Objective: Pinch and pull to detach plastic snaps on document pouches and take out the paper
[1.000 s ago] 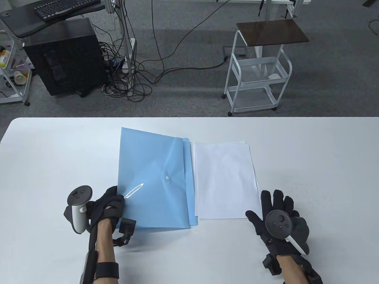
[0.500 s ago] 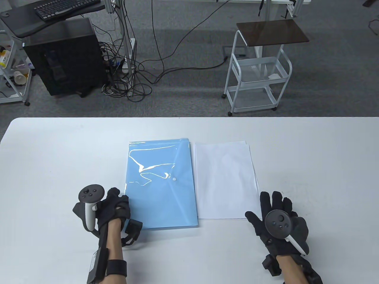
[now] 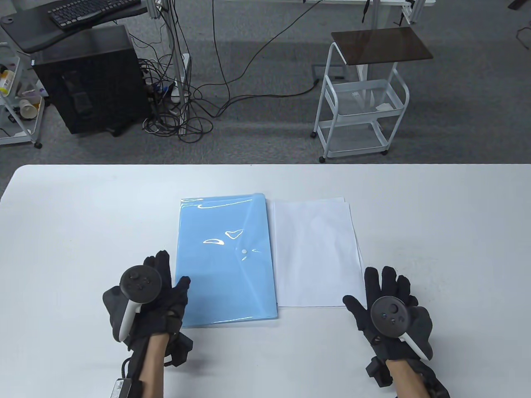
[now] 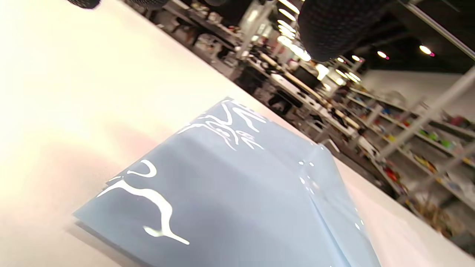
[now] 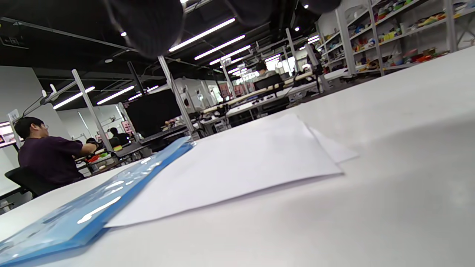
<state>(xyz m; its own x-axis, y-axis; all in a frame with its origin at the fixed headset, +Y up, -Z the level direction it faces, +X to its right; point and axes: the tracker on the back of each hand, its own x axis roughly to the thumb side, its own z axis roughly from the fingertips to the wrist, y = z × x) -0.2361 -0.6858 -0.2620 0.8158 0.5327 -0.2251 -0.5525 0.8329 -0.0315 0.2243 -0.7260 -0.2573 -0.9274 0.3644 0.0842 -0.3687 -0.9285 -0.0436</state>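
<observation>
A stack of light-blue document pouches (image 3: 226, 259) lies flat at the table's middle, the top one with a white snap (image 3: 244, 251). The same pouches (image 4: 230, 200) fill the left wrist view and show as a blue edge (image 5: 92, 211) in the right wrist view. White paper sheets (image 3: 315, 251) (image 5: 237, 167) lie just right of them. My left hand (image 3: 166, 286) rests with fingers straight by the stack's near left corner, thumb lying on it. My right hand (image 3: 388, 290) lies flat on the table, fingers spread, at the paper's near right corner, holding nothing.
The white table (image 3: 435, 215) has bare room on both sides of the stack. Beyond its far edge stand a white wire cart (image 3: 361, 103), a black computer tower (image 3: 89, 78) and tangled cables (image 3: 182, 107) on the floor.
The top pouch, lifted and tilted by my left hand a second ago, now lies flat on the stack. My left hand has let go and straightened. The right hand stayed put.
</observation>
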